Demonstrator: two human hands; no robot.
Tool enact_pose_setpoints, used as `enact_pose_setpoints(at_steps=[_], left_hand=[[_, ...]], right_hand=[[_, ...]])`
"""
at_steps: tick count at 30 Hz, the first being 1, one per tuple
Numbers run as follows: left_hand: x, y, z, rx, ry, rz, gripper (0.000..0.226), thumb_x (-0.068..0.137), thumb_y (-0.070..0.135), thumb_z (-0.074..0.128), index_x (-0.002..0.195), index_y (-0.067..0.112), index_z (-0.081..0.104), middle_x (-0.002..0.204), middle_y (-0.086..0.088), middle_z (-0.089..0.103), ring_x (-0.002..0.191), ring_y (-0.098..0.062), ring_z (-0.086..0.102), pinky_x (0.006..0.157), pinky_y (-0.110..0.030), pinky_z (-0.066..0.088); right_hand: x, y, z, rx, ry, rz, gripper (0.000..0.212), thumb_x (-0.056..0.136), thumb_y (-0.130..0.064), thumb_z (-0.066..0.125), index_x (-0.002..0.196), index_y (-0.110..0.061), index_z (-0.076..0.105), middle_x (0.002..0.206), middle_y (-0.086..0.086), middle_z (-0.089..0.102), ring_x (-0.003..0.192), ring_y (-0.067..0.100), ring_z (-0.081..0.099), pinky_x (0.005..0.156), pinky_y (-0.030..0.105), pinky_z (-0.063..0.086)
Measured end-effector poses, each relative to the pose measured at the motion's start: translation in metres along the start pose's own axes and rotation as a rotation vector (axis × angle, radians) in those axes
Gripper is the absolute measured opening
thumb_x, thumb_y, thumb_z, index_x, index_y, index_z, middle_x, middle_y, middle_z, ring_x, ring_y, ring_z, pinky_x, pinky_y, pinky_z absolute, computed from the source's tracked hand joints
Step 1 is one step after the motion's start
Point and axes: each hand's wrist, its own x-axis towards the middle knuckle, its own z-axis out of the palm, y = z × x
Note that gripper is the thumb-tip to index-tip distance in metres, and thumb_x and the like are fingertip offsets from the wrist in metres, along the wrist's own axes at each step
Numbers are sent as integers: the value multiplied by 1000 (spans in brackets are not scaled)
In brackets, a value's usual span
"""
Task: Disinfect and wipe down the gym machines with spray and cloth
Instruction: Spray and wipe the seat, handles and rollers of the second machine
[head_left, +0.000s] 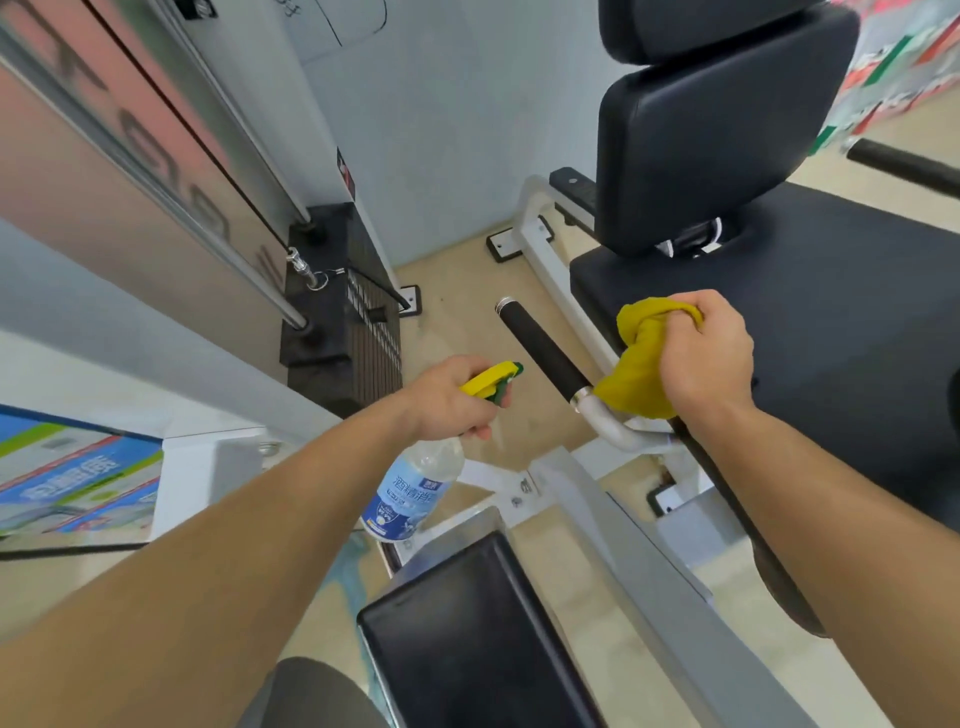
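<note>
A left hand (452, 400) has its grip closed round the neck of a clear spray bottle (410, 493). The bottle's long axis slants from its base, nearest the viewer, up to a yellow-green nozzle (493, 382) that points right, toward a black handle (540, 348). The handle runs from upper left down to a metal bend. There a yellow cloth (639, 374) is bunched in the closed grip of the right hand (706, 358). A blue label wraps the bottle, and its liquid level is hard to make out. The black seat (831, 322) is cut off at the right.
</note>
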Motion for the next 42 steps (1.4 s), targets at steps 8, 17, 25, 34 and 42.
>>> enact_pose_setpoints(at_steps=[8, 17, 25, 34, 42], left_hand=[[4, 1, 15, -12, -29, -6, 23, 91, -6, 56, 111, 2, 64, 108, -16, 68, 73, -23, 67, 76, -39, 55], [4, 4, 9, -82, -6, 40, 25, 89, -9, 55, 107, 6, 65, 100, -4, 70, 71, -22, 67, 71, -35, 51], [5, -5, 3, -90, -31, 42, 33, 88, -12, 55, 113, 6, 67, 120, -9, 70, 71, -19, 70, 66, -26, 52], [12, -10, 1, -138, 45, 67, 35, 86, -12, 55, 110, 8, 69, 121, -18, 68, 65, -16, 69, 68, -31, 53], [22, -23, -4, -228, 124, 52, 32, 78, 0, 59, 106, 12, 70, 116, -12, 71, 65, -19, 70, 75, -39, 55]], right_hand=[[-1, 3, -5, 45, 3, 0, 24, 96, -15, 43, 103, -23, 64, 98, -5, 65, 95, 17, 60, 82, 33, 47], [0, 1, 11, 97, -108, -64, 21, 101, -15, 44, 105, -23, 63, 92, -13, 62, 86, 4, 58, 68, 21, 43], [8, 3, 17, 84, -107, -66, 20, 103, -18, 44, 107, -25, 62, 90, -17, 59, 84, 2, 56, 67, 18, 41], [-16, 17, 35, -449, -685, -281, 60, 102, -38, 49, 156, -31, 23, 148, -3, 39, 119, 21, 53, 99, 38, 44], [-1, -4, 90, -864, -632, -457, 73, 104, -25, 42, 156, -24, -8, 144, 16, 27, 81, 29, 52, 70, 41, 46]])
